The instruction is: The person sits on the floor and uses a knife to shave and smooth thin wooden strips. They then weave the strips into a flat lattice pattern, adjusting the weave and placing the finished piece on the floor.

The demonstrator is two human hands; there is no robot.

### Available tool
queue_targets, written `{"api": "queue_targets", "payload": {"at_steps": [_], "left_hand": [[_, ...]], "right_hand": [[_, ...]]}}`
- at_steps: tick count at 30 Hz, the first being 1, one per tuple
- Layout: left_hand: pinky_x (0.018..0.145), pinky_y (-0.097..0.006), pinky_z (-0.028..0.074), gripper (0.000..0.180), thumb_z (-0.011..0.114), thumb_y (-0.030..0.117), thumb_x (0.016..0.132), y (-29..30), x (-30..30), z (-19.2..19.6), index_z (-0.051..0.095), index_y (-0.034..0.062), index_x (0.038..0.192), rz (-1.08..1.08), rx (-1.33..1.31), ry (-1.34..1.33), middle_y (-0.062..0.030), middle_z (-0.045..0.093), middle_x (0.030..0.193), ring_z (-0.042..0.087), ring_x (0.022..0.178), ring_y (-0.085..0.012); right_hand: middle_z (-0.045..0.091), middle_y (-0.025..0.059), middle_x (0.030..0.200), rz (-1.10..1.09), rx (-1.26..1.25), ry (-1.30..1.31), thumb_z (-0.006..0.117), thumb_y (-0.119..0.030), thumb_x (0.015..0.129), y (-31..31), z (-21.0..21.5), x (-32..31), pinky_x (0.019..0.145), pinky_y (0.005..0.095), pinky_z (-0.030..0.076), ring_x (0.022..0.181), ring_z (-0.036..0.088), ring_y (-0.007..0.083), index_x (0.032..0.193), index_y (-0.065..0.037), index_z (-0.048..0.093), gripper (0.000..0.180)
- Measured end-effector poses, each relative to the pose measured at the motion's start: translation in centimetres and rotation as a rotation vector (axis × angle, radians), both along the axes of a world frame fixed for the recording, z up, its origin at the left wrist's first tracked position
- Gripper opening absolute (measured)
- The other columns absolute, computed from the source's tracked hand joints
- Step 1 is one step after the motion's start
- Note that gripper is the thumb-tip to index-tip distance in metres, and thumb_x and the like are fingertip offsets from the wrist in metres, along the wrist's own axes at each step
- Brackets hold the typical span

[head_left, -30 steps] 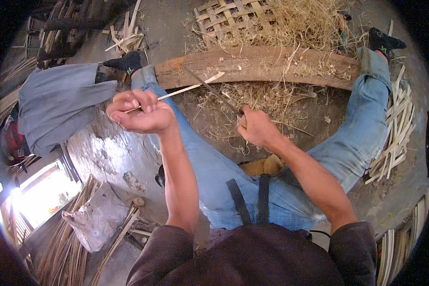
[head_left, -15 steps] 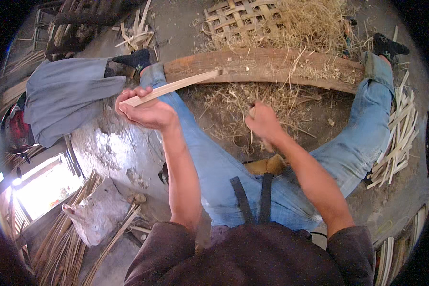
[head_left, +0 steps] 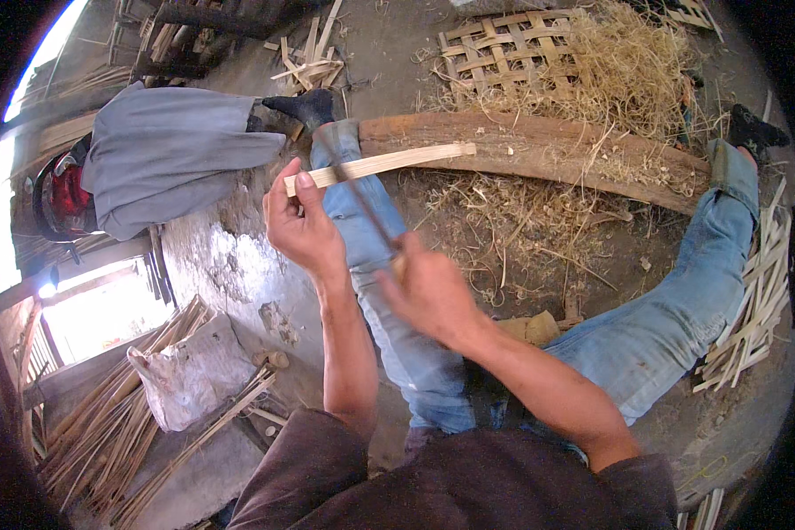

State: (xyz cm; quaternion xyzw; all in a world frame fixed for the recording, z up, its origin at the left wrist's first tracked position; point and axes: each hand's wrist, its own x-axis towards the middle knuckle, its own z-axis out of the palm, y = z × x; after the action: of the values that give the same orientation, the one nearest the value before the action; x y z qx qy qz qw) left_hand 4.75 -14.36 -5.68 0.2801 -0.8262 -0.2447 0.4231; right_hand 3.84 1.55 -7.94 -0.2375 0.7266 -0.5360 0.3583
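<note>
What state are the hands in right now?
Left hand: closed, pinching a pale bamboo strip near one end.
Right hand: closed, gripping a dark-bladed knife, motion-blurred.

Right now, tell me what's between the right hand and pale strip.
In the head view, a dark blurred blade runs from right hand across pale strip; behind it, the left jeans leg.

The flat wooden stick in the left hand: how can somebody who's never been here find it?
Find the long, brown wooden plank across the upper middle. Near its left end, the left hand pinches one end of a pale, flat wooden strip. Unlike the heap of pale wooden strips at the far right, this one is alone and held up.
</note>
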Motion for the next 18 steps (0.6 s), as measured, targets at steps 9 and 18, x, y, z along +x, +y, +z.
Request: {"api": "queue_targets", "payload": {"at_steps": [9,18], "left_hand": [[0.062,-0.025,0.054,0.027,0.061,0.022,0.094,0.3,0.6,0.0,0.067,-0.0010,0.107,0.035,0.031,0.001,-0.0081,0.058,0.090,0.061,0.079,-0.0136],[0.060,-0.024,0.053,0.027,0.063,0.023,0.092,0.5,1.2,-0.2,0.069,-0.0003,0.104,0.061,0.001,-0.006,-0.0077,0.057,0.084,0.055,0.069,-0.0118]], "right_hand": [[0.062,0.0280,0.072,0.084,-0.040,0.113,0.063,-0.013,0.080,1.1,-1.7,-2.2,0.067,0.0536,0.051,0.071,0.063,0.0462,0.095,0.006,0.048,0.029],[0.063,0.0309,0.078,0.122,0.204,0.106,0.056,-0.014,0.080,2.2,-5.0,-4.1,0.075,0.0525,0.051,0.079,0.064,0.0459,0.097,0.009,0.053,0.029]]}}
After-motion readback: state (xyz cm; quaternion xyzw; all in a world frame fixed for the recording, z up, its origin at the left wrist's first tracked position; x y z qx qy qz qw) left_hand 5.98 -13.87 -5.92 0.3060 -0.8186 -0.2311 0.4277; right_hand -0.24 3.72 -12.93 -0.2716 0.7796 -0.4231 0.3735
